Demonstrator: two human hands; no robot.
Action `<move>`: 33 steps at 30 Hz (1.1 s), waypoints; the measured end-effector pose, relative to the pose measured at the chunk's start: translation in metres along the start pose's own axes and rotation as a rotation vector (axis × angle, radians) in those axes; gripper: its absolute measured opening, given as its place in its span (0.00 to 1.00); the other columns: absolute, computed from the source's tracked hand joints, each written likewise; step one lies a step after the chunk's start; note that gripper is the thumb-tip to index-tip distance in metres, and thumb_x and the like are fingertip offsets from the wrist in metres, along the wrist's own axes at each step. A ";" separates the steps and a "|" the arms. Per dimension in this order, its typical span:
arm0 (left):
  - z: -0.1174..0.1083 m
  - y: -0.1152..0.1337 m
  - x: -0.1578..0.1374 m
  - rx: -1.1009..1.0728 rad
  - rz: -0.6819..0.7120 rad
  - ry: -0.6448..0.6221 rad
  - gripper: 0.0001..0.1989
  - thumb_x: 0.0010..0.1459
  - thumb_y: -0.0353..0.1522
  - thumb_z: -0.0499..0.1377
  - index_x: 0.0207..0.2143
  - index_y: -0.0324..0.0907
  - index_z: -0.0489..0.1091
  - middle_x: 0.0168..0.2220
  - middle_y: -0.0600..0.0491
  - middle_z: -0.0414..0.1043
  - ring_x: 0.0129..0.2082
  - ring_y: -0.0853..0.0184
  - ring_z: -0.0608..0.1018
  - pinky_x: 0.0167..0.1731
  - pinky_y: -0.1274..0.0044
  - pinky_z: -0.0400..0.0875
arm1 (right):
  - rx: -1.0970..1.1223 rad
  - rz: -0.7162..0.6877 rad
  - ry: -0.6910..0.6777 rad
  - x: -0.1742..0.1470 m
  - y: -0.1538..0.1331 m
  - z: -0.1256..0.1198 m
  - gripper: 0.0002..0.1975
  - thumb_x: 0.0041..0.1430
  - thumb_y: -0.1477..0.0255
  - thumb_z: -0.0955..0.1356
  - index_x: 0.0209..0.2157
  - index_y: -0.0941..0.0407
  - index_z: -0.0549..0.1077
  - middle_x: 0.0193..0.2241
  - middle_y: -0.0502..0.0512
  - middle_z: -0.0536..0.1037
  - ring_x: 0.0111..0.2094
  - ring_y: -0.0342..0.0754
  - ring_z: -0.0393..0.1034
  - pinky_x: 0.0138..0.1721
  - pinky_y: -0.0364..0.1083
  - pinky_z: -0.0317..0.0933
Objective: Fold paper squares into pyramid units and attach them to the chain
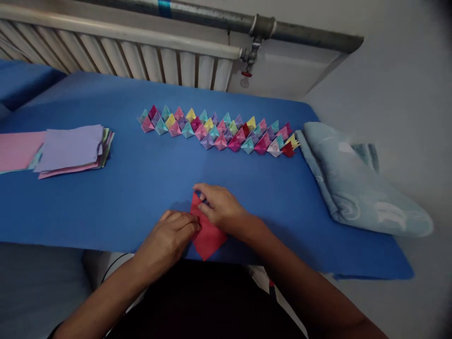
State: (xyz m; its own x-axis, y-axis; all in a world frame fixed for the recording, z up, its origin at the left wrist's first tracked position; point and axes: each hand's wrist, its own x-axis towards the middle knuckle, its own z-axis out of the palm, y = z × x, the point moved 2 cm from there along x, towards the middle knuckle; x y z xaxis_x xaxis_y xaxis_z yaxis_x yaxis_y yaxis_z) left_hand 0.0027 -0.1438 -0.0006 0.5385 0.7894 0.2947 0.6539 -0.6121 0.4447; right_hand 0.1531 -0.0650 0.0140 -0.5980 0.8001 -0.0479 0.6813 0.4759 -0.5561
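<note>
1. Red paper (209, 238): lies at the near edge of the blue surface (148, 188), in front of the person's torso; one pointed corner faces the torso.
2. Left hand (174, 233): fingers bunched together, fingertips pinching the paper at its left edge.
3. Right hand (222, 207): thumb rests on the paper's upper part; index finger bends toward the top corner, with a gap between the two. Whether these digits grip the paper cannot be told.
4. Folded paper pieces (221, 141): multicoloured and pointed, set in close rows beyond the hands.
5. Paper stack (72, 148): lilac sheet uppermost, at left, beside pink paper (19, 150).
6. Folded blanket (363, 183): pale blue-green, at right, by the end of the rows.
7. Radiator (169, 63): behind the surface, below a metal pipe (219, 19).
</note>
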 end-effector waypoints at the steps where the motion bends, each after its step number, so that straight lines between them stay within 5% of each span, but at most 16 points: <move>1: 0.001 -0.001 0.000 0.002 0.007 -0.005 0.11 0.65 0.27 0.49 0.43 0.42 0.69 0.43 0.51 0.75 0.40 0.66 0.75 0.40 0.71 0.65 | -0.028 -0.003 0.052 -0.004 0.000 -0.002 0.19 0.57 0.78 0.63 0.51 0.56 0.67 0.40 0.56 0.76 0.41 0.49 0.69 0.43 0.47 0.60; 4: 0.001 -0.002 -0.002 -0.001 0.016 0.005 0.10 0.65 0.27 0.49 0.43 0.42 0.70 0.44 0.51 0.76 0.40 0.67 0.75 0.42 0.71 0.64 | -0.004 0.042 0.132 -0.029 0.000 -0.006 0.15 0.59 0.76 0.63 0.49 0.58 0.69 0.43 0.59 0.75 0.44 0.50 0.69 0.47 0.49 0.60; 10: -0.002 -0.002 -0.008 0.003 -0.018 -0.020 0.12 0.63 0.26 0.50 0.44 0.43 0.70 0.46 0.50 0.75 0.43 0.66 0.76 0.46 0.69 0.62 | 0.154 0.145 -0.022 -0.072 -0.009 -0.002 0.19 0.59 0.75 0.64 0.53 0.56 0.66 0.44 0.60 0.75 0.42 0.50 0.70 0.42 0.49 0.63; 18: -0.008 0.000 -0.009 -0.006 0.003 -0.103 0.17 0.58 0.24 0.50 0.48 0.42 0.68 0.48 0.48 0.74 0.48 0.62 0.74 0.50 0.65 0.63 | 0.511 0.279 -0.148 -0.068 -0.001 0.003 0.23 0.56 0.77 0.64 0.54 0.49 0.66 0.26 0.45 0.73 0.26 0.41 0.66 0.28 0.40 0.56; 23: -0.010 0.001 -0.014 -0.018 0.010 -0.144 0.19 0.55 0.27 0.55 0.51 0.40 0.64 0.53 0.44 0.69 0.51 0.59 0.71 0.52 0.62 0.62 | 0.716 0.368 -0.126 -0.069 0.005 0.005 0.17 0.53 0.79 0.64 0.45 0.51 0.70 0.22 0.42 0.67 0.22 0.38 0.59 0.24 0.38 0.52; 29: -0.001 0.005 -0.014 0.061 0.057 0.023 0.11 0.59 0.29 0.56 0.45 0.38 0.66 0.47 0.42 0.71 0.45 0.60 0.73 0.47 0.64 0.68 | 0.906 0.479 -0.104 -0.065 0.012 0.006 0.05 0.53 0.76 0.63 0.32 0.54 0.67 0.18 0.40 0.62 0.16 0.37 0.55 0.20 0.37 0.51; 33: 0.004 0.007 -0.013 0.130 0.065 0.071 0.08 0.60 0.26 0.54 0.40 0.39 0.70 0.44 0.43 0.72 0.43 0.60 0.74 0.42 0.66 0.70 | 0.795 0.462 -0.054 -0.072 0.013 0.001 0.02 0.56 0.74 0.63 0.32 0.54 0.67 0.18 0.42 0.63 0.18 0.38 0.58 0.21 0.38 0.54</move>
State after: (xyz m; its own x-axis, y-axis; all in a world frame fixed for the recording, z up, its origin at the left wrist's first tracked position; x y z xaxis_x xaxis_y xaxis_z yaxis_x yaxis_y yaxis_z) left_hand 0.0030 -0.1587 -0.0046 0.5460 0.7464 0.3805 0.6846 -0.6593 0.3110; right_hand 0.2044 -0.1172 0.0094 -0.3714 0.8206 -0.4344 0.3786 -0.2933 -0.8779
